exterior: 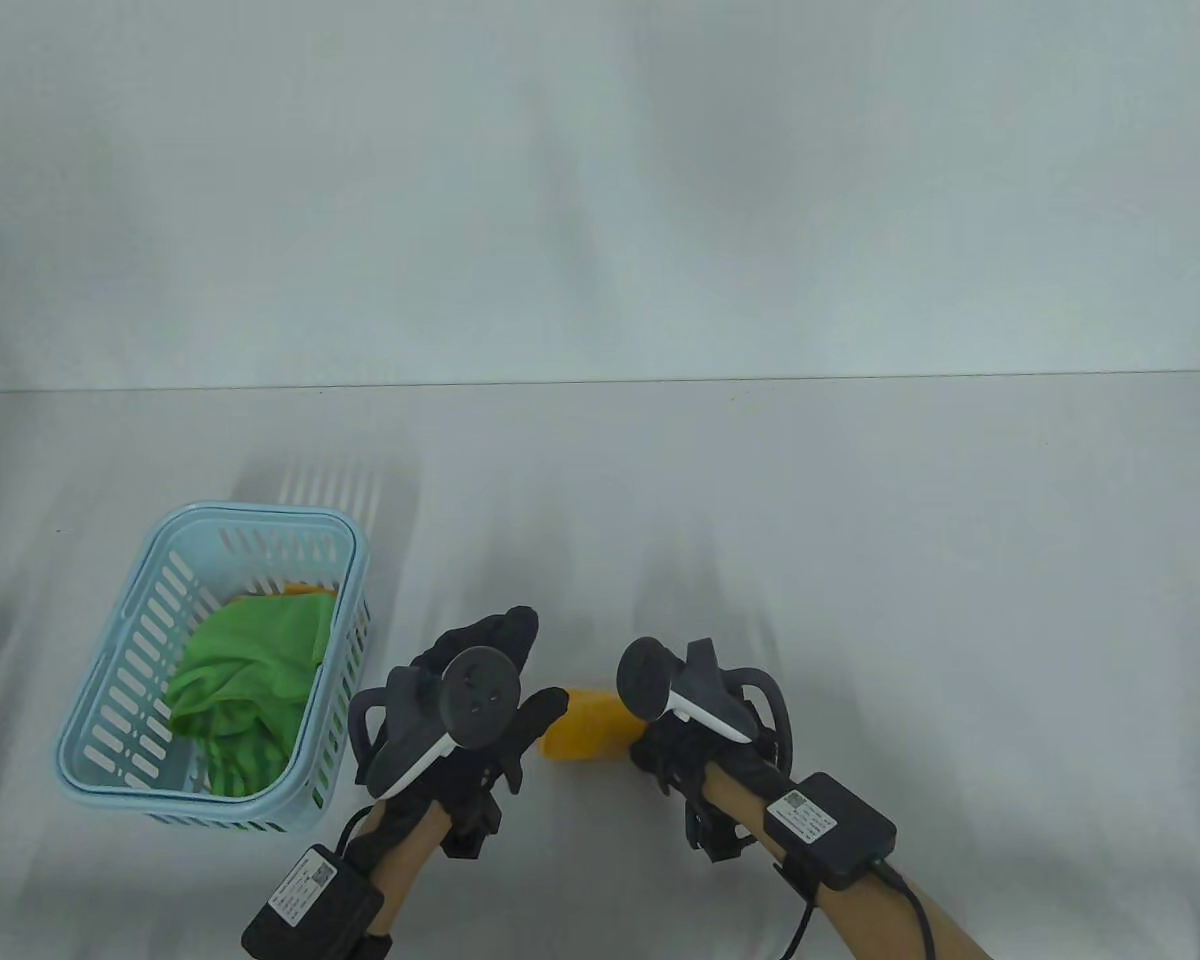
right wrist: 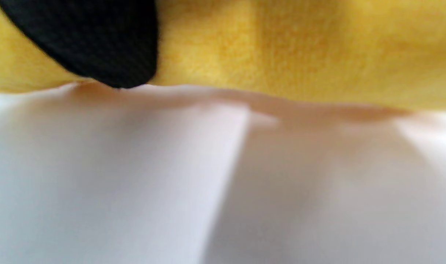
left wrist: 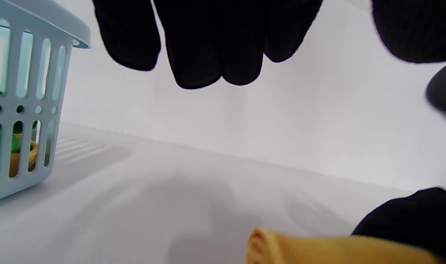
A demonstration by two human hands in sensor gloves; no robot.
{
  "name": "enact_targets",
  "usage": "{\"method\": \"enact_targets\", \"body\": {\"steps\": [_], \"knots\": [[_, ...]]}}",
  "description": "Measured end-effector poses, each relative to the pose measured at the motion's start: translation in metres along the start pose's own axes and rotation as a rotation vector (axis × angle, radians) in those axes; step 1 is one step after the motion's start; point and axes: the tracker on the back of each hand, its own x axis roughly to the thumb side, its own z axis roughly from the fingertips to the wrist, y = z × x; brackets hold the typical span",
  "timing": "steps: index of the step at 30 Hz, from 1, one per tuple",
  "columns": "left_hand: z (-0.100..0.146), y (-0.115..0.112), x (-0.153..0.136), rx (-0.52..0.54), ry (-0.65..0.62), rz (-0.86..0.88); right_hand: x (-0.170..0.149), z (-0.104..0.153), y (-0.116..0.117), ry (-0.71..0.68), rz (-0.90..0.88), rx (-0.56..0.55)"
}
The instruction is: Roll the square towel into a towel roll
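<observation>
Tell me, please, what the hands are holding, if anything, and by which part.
The right hand touches the right end of the yellow towel roll on the table; a firm grip cannot be told. The left hand has its fingers spread above it.

Bright, even light throws soft shadows across the table [exterior: 860, 600]; the right wrist view is blurred.
</observation>
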Motion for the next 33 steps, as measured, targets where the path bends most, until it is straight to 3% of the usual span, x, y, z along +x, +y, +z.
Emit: {"method": "enact_targets", "body": {"steps": [7, 15, 22, 27, 33], "knots": [[0.001, 0.001, 0.000, 0.012, -0.005, -0.016, -0.038, 0.015, -0.058, 0.088, -0.088, -0.139], [0.002, 0.001, 0.001, 0.021, -0.016, -0.018, -0.134, 0.004, -0.106, 0.355, 0.047, -0.339], [0.001, -0.004, 0.006, 0.003, -0.022, -0.024, -0.217, -0.020, -0.101, 0.605, 0.104, -0.375], [0.001, -0.005, 0.007, -0.004, -0.022, -0.025, -0.253, -0.041, -0.091, 0.714, 0.045, -0.390], [0.000, -0.004, 0.013, 0.002, -0.024, -0.021, -0.282, -0.059, -0.070, 0.808, 0.056, -0.315]]}}
